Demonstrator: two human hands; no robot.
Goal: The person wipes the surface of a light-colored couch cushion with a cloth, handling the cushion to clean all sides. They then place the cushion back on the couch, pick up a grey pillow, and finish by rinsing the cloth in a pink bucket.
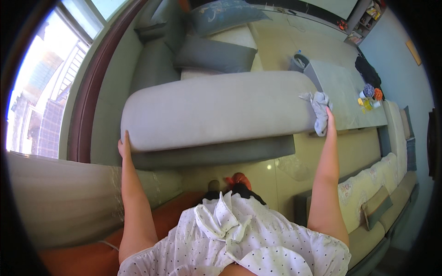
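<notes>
A long, pale grey sofa seat cushion [217, 110] lies across the view before me, above a dark grey sofa base [221, 151] whose near side shows below it. My left hand [125, 144] grips the cushion's left end, with the thumb on its top edge. At the other end, my right hand [329, 115] holds a crumpled light grey cloth [320, 107] against the cushion's right end. The undersides of both ends, and most of the fingers, are hidden.
Beyond the cushion lie a grey pillow [215, 55] and a blue patterned pillow [228, 15]. At right stand a marble-topped table [348, 93] with flowers, a waste bin [298, 62] and another sofa [366, 186]. A clear plastic bag [293, 167] lies on the tiled floor.
</notes>
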